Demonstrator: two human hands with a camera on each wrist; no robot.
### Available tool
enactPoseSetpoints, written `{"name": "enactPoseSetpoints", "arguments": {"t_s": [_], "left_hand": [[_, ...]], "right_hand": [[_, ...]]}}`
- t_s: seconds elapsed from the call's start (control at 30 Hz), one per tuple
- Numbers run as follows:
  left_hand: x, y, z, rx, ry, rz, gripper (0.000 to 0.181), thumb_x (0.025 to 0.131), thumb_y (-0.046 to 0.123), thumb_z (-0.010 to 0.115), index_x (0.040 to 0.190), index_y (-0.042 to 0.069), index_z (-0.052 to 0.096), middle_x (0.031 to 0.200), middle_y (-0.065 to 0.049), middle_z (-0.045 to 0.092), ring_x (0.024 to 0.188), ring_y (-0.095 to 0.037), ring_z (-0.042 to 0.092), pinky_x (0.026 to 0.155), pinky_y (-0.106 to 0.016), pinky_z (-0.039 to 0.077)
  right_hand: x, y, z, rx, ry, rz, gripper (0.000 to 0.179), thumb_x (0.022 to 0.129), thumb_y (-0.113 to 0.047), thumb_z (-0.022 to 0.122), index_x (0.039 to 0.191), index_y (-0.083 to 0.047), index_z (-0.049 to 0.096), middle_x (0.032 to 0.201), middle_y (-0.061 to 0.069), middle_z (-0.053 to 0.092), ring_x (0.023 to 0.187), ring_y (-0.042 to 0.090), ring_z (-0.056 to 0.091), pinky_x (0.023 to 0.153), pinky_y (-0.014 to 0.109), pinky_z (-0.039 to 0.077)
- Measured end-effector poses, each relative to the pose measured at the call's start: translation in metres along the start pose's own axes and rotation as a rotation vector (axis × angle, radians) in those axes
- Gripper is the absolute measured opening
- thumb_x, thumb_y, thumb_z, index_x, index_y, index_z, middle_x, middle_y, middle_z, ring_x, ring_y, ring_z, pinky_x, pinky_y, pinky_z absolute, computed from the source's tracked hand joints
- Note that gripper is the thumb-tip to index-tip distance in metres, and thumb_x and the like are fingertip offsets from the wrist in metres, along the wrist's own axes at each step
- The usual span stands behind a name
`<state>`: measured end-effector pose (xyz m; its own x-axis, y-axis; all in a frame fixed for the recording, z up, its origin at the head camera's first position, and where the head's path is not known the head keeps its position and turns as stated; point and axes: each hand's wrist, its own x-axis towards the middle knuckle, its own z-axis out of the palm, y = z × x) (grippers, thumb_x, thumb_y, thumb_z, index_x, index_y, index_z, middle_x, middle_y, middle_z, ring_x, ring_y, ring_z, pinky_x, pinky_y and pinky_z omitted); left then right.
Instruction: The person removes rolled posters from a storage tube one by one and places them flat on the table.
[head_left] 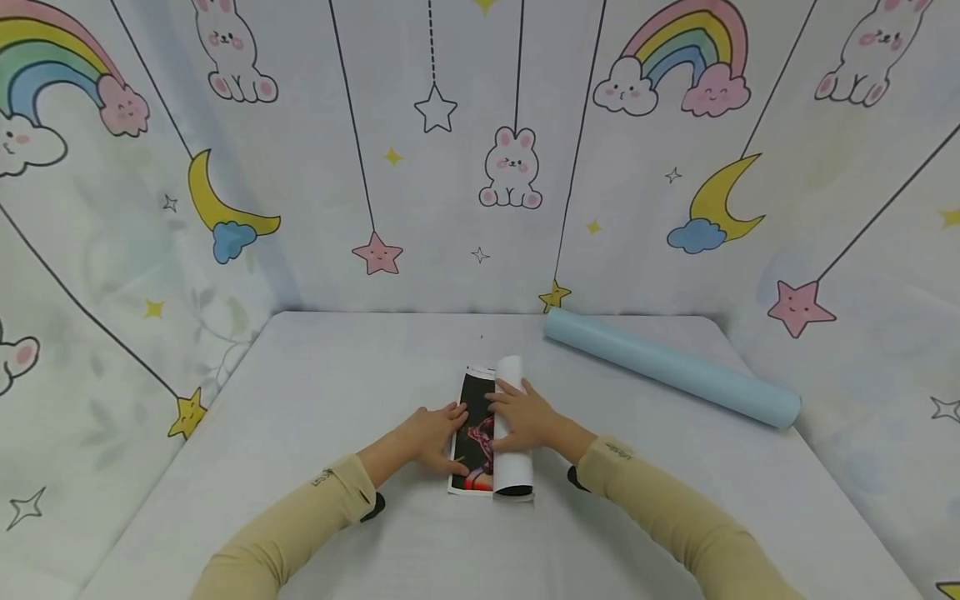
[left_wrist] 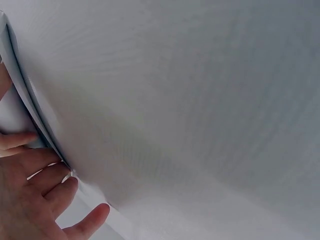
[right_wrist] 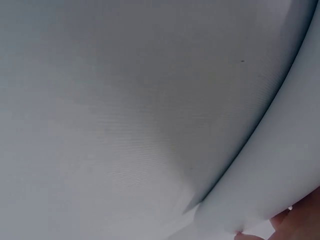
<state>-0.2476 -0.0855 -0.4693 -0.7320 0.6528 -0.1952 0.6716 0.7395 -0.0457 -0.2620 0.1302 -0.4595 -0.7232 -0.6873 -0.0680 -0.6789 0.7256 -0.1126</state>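
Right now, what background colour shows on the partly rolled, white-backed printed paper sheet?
Black on the printed paper sheet, seen best in the head view.

Head view evenly lit — wrist views dimmer (soft shadows).

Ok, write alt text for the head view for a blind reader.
A person's left hand touches the flat, dark printed part of a partly rolled sheet on a white table; the right hand rests on its white roll. A light blue roll lies farther back, to the right, before a cartoon-patterned backdrop.
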Motion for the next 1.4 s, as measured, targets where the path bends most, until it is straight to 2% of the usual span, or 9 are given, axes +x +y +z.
{"name": "enactPoseSetpoints", "arguments": {"t_s": [0.3,0.53,0.77,1.0,1.23,1.4], "left_hand": [[-0.001,-0.001,0.0,-0.027,-0.012,-0.017,0.097,0.071,0.073,0.053,0.139,0.006,0.038,0.145,-0.007,0.034,0.131,-0.02,0.032,0.089,-0.049,0.042],[-0.003,-0.001,-0.001,-0.011,-0.001,-0.028,0.099,0.068,0.076,0.054,0.138,0.007,0.041,0.144,-0.005,0.036,0.131,-0.019,0.033,0.09,-0.049,0.041],[-0.006,-0.002,0.0,0.018,0.022,-0.035,0.1,0.066,0.077,0.053,0.137,0.008,0.043,0.142,-0.005,0.039,0.129,-0.021,0.037,0.086,-0.048,0.043],[-0.009,-0.006,0.003,0.0,0.006,-0.066,0.1,0.066,0.078,0.053,0.138,0.01,0.042,0.143,-0.003,0.037,0.13,-0.021,0.035,0.087,-0.048,0.043],[-0.013,-0.005,-0.002,0.0,0.015,-0.055,0.098,0.066,0.076,0.055,0.137,0.009,0.044,0.142,-0.003,0.039,0.13,-0.021,0.035,0.086,-0.046,0.043],[-0.014,-0.007,-0.002,0.012,0.019,-0.055,0.098,0.065,0.076,0.055,0.137,0.01,0.044,0.142,-0.003,0.038,0.13,-0.022,0.035,0.084,-0.045,0.044]], "right_hand": [[0.013,-0.003,0.002,-0.166,-0.035,0.031,0.058,0.074,-0.06,0.059,0.11,-0.014,0.06,0.126,0.001,0.053,0.134,0.024,0.025,0.104,0.058,0.013],[0.012,0.001,0.003,-0.238,-0.046,0.078,0.069,0.072,-0.065,0.057,0.12,-0.015,0.057,0.127,-0.001,0.051,0.131,0.024,0.029,0.104,0.056,0.016],[0.012,0.002,0.001,-0.236,-0.051,0.07,0.071,0.071,-0.064,0.059,0.121,-0.014,0.057,0.126,0.001,0.051,0.13,0.027,0.03,0.104,0.057,0.016],[0.011,0.007,0.004,-0.269,-0.047,0.087,0.069,0.069,-0.065,0.06,0.117,-0.017,0.059,0.124,-0.001,0.052,0.13,0.026,0.029,0.104,0.057,0.015],[0.005,0.011,0.004,-0.252,-0.034,0.073,0.065,0.068,-0.064,0.061,0.113,-0.018,0.06,0.121,-0.001,0.053,0.13,0.027,0.029,0.103,0.058,0.014],[0.001,0.015,0.004,-0.261,-0.043,0.062,0.071,0.068,-0.064,0.06,0.121,-0.017,0.057,0.125,0.0,0.052,0.132,0.026,0.028,0.104,0.058,0.013]]}}
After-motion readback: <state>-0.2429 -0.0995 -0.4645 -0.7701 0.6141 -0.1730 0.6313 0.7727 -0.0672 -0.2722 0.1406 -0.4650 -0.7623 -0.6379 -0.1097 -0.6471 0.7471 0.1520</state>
